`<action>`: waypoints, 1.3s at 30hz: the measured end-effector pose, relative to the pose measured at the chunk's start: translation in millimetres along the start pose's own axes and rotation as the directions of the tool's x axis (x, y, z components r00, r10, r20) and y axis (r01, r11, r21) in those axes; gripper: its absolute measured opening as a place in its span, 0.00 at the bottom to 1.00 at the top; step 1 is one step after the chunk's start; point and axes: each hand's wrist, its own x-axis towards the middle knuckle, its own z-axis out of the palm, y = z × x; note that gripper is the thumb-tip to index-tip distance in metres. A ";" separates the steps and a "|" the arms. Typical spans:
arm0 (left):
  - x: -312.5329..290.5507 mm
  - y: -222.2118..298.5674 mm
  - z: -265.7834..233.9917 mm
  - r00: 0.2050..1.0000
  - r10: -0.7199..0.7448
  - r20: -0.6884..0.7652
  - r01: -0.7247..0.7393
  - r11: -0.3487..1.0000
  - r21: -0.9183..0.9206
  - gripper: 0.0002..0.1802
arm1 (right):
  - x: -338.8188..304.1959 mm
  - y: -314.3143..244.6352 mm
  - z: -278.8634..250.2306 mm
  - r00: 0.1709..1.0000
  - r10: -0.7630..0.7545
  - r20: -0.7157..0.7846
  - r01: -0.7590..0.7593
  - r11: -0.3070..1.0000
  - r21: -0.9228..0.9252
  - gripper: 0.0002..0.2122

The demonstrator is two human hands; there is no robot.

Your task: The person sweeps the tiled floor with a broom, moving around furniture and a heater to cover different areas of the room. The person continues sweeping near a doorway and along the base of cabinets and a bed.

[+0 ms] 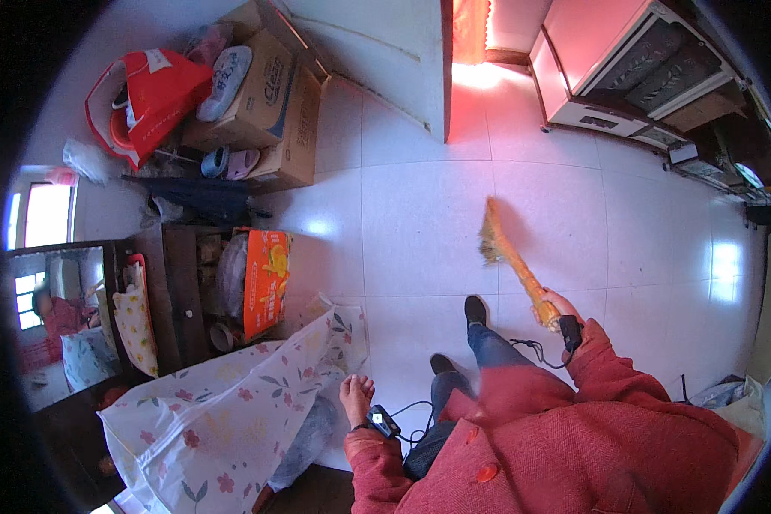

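My right hand (562,307) is wrapped round the yellowish handle of a small hand broom (516,259). The broom slants forward and left over the pale tiles, its bristles (490,244) spreading to the left at the far end. Whether the bristles touch the floor, I cannot tell. To the left, my left hand (357,397) is empty, its fingers loosely bent and slightly apart. It is nearest to a white flowered cloth or plastic cover (231,411) but stays apart from it. Each wrist has a small black device strapped on, with a cord.
Cardboard boxes (265,94) and a red bag (146,103) are stacked at the far left. Below them sits an orange box (265,283) beside a dark cabinet with a mirror (60,317). A door panel (403,60) juts in at the top; a cabinet (608,68) lines the far right.
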 end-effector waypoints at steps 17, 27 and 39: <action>81.7 87.7 63.5 0.991 -0.041 0.131 0.040 0.999 0.016 0.10 | 38.8 18.7 204.2 0.956 0.081 0.283 0.013 0.949 -0.315 0.17; 101.1 152.7 45.9 0.996 0.021 -0.084 0.002 0.966 0.259 0.14 | 112.3 21.5 266.8 0.952 0.101 0.290 -0.060 0.987 -0.149 0.17; 135.4 188.7 78.1 1.000 0.002 -0.014 0.002 0.960 0.281 0.15 | 76.7 -44.2 168.6 0.965 -0.008 -0.261 0.107 0.924 0.367 0.11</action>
